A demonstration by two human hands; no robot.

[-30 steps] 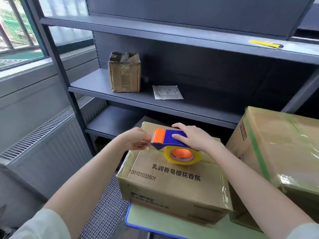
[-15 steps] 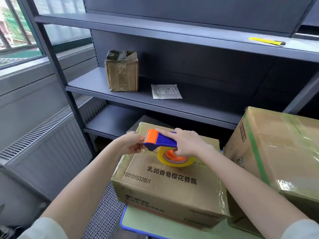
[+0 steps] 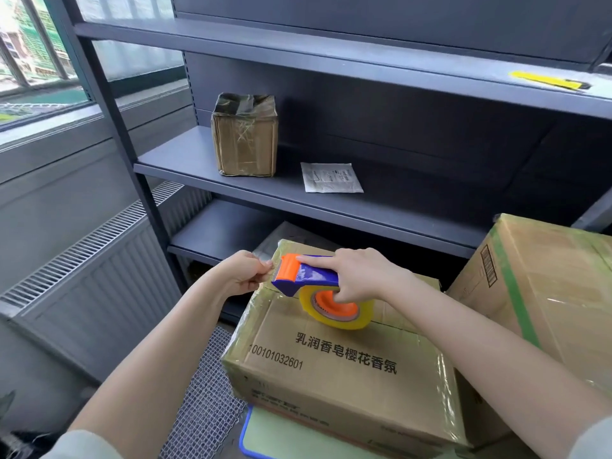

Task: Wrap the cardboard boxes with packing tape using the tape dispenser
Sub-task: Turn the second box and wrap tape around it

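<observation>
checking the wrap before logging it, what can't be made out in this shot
tape end: head view, mostly inside left hand's pinch.
box far edge: head view, behind dispenser and right hand.
right box: head view, cut by frame edge.
sheet print: head view, too small.

The top of the cardboard box (image 3: 331, 376) carries two black printed lines: the Chinese characters "乳润香皂樱花香氛" and, to their left and a little lower, the number "100101032601". Print on its front face is too blurred to read. The paper sheet (image 3: 332, 177) on the shelf (image 3: 198, 167) bears small print that cannot be made out. The same holds for the dark label on the side of the larger box (image 3: 546, 276) at the right.
</observation>
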